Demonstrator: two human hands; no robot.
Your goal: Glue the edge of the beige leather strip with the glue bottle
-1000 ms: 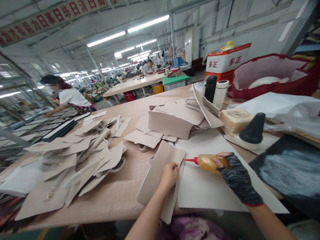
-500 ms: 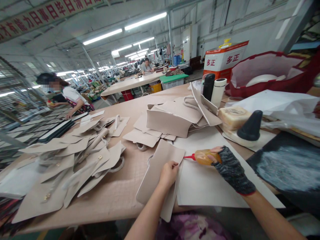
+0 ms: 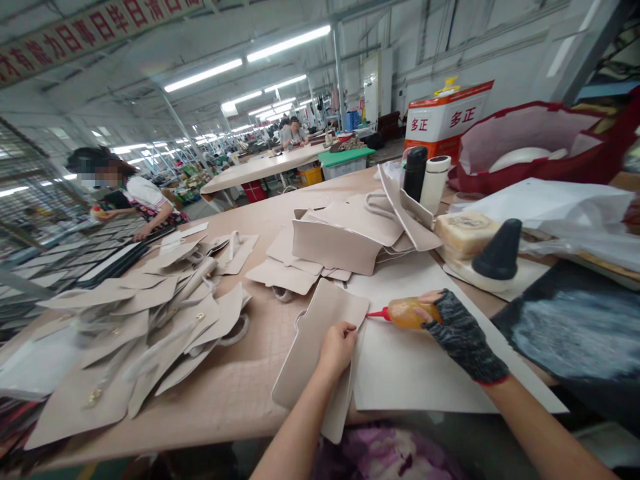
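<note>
My left hand point(image 3: 339, 348) is closed on the right edge of a beige leather piece point(image 3: 313, 333), which is folded with a second layer under it. My right hand point(image 3: 453, 327), in a dark knitted fingerless glove, grips an amber squeeze bottle point(image 3: 407, 313). The bottle's red nozzle point(image 3: 379, 313) points left, its tip at the piece's upper right edge; whether they touch is too small to tell. Beneath the bottle lies a large white sheet point(image 3: 415, 373). More beige pieces point(image 3: 335, 243) are stacked behind the held one.
Beige pieces with handles point(image 3: 170, 313) cover the left side of the table point(image 3: 260, 373). At the right stand a black bottle point(image 3: 415, 173), a white bottle point(image 3: 436, 183), a yellowish block point(image 3: 465, 233) and a black cone point(image 3: 499, 252). A person point(image 3: 145, 200) works at far left.
Both hands, the leather piece and the amber bottle hold nearly the same places. The view has shifted slightly, and the person at far left has moved a little.
</note>
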